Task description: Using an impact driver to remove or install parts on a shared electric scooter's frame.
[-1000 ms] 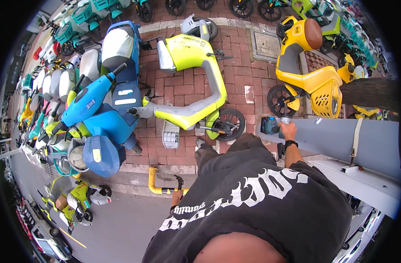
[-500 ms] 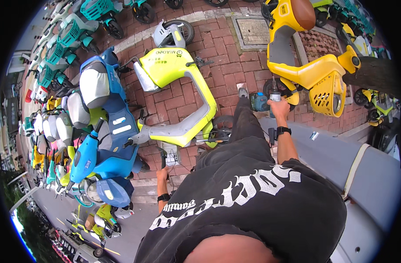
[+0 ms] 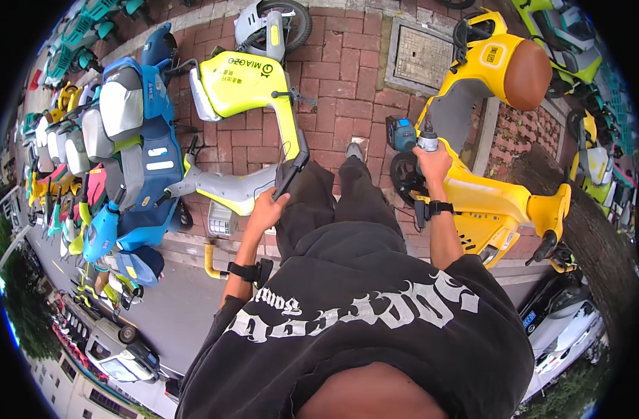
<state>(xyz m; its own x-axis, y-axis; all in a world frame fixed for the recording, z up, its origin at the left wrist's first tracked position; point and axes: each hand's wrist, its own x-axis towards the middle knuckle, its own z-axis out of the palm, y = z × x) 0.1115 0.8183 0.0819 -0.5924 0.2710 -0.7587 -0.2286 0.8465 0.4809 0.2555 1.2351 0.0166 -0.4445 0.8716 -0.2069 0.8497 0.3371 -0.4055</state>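
My right hand (image 3: 434, 162) is closed around a cordless power drill (image 3: 402, 134) with a teal and black base, held beside a yellow scooter (image 3: 501, 199). My left hand (image 3: 267, 209) grips a long black bar-like thing (image 3: 291, 166) with a bent upper end; its exact kind is unclear. This thing slants upward in front of my dark trousers. Just beyond it stands a lime-yellow and grey scooter (image 3: 246, 84), partly covered by the black thing and my leg.
Blue scooters (image 3: 155, 157) and rows of other scooters crowd the left side. A grey-white box (image 3: 221, 218) lies on the brick paving (image 3: 333, 77). At the right are a tree trunk (image 3: 598, 230) and a parked car (image 3: 563, 321); a metal cover (image 3: 424, 57) lies ahead.
My left hand has come up, bringing the black bar-like thing in front of my legs. The view has shifted, and the yellow scooter now appears closer. My right hand still holds the drill.
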